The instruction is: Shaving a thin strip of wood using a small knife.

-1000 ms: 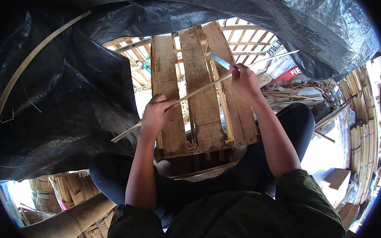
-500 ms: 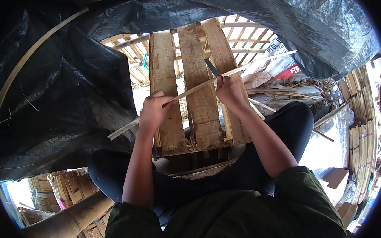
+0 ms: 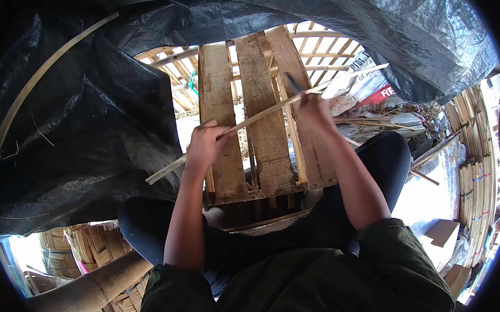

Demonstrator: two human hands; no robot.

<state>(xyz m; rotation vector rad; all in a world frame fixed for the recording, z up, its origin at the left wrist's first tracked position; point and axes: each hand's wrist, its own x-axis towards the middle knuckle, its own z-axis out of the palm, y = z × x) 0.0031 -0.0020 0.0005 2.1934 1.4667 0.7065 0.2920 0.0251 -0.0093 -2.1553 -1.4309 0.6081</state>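
A long, pale bamboo strip (image 3: 263,113) slants across the wooden slatted bench (image 3: 268,155), its left end lower and its right end reaching past the bench. My left hand (image 3: 207,144) is closed around the strip near its left part. In my closed right hand (image 3: 315,112) is a knife (image 3: 293,82), its dark blade pointing up and away, crossing the strip over the right plank. The right hand is slightly blurred, and the knife's handle is hidden in it.
Black plastic sheeting (image 3: 90,119) drapes the left and far sides. A printed sack (image 3: 359,85) and loose strips (image 3: 372,123) lie right of the bench. Bundled bamboo slats (image 3: 474,195) stand far right, near a cardboard box (image 3: 442,236). A thick bamboo pole (image 3: 93,288) lies lower left.
My right hand and the knife have slid to the right along the strip, away from my left hand. The left hand keeps its hold in nearly the same place.
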